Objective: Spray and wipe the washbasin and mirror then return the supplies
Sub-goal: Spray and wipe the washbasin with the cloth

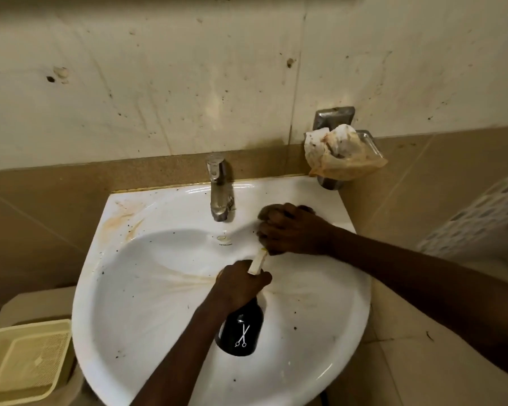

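Holding the black round spray bottle [239,332] by its neck, my left hand [241,284] is wrapped tight around it over the white oval washbasin [123,303]. Its pale nozzle points at my right hand [291,230], which is curled up and pressing on the basin edge beside the shiny metal tap [219,190]. I cannot tell if it holds a cloth. I think I should spray the brown stains, then rub in small circles, working from the rim down toward the drain.
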The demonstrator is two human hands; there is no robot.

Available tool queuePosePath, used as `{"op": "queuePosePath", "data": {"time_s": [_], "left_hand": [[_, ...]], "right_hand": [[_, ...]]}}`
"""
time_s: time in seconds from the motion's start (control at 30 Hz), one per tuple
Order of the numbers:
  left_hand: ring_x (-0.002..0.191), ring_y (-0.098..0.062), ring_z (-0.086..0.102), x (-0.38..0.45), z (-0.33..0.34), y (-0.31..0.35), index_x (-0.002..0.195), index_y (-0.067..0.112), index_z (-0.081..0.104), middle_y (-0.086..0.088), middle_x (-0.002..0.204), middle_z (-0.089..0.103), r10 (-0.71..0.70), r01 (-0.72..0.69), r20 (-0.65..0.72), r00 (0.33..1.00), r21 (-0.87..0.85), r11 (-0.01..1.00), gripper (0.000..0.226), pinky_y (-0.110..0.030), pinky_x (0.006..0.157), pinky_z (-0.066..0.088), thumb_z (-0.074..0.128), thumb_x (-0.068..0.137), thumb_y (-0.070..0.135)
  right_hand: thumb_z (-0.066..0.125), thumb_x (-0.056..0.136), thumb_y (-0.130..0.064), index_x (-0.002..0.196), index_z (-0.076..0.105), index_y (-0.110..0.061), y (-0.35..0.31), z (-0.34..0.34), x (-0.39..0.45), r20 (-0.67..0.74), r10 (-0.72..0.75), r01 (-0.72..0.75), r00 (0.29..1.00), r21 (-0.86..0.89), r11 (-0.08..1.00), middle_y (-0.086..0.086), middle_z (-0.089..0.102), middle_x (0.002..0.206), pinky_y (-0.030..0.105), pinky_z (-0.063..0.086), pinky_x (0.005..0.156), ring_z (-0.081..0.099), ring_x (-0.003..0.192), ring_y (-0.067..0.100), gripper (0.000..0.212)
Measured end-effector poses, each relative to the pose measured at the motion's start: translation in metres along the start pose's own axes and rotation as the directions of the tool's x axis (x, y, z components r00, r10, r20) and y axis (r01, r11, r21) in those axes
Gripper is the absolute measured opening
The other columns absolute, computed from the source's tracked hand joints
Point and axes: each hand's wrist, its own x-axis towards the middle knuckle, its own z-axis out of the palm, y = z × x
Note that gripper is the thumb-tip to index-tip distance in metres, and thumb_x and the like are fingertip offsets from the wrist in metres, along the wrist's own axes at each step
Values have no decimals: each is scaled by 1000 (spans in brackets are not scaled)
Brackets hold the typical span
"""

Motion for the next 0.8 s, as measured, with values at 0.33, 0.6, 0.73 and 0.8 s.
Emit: {"op": "queuePosePath", "data": {"time_s": [0.33,0.6,0.73,0.8], "left_hand": [[74,-15,61,-10,9,11,84,15,65,0,76,65,-39,13,132,990,195,981,23,-25,64,44,63,78,37],[77,-24,61,-30,5,25,73,12,58,-6,75,64,132,-153,79,988,421,894,26,-31,64,45,60,82,36],[79,-23,60,-35,5,20,77,11,56,-5,79,63,147,-204,177,973,372,906,25,-36,75,48,60,82,35],[79,-21,60,-39,6,21,80,11,57,-4,80,62,167,-253,241,956,392,884,26,-35,75,48,60,83,37]], "right_hand": [[57,81,-54,93,64,-20,-14,-51,-28,655,-80,-269,752,416,869,4,64,90,40,38,81,55,87,27,36],[68,60,-49,68,65,-19,-44,-88,-42,617,436,-637,655,142,757,1,61,69,35,35,64,56,69,25,31],[68,60,-51,61,62,-20,-49,-94,-45,593,515,-688,619,93,720,0,58,62,34,37,62,55,63,25,32],[63,73,-43,76,66,-17,-33,-85,-32,565,548,-688,617,49,724,4,63,78,38,42,69,59,77,27,26]]}}
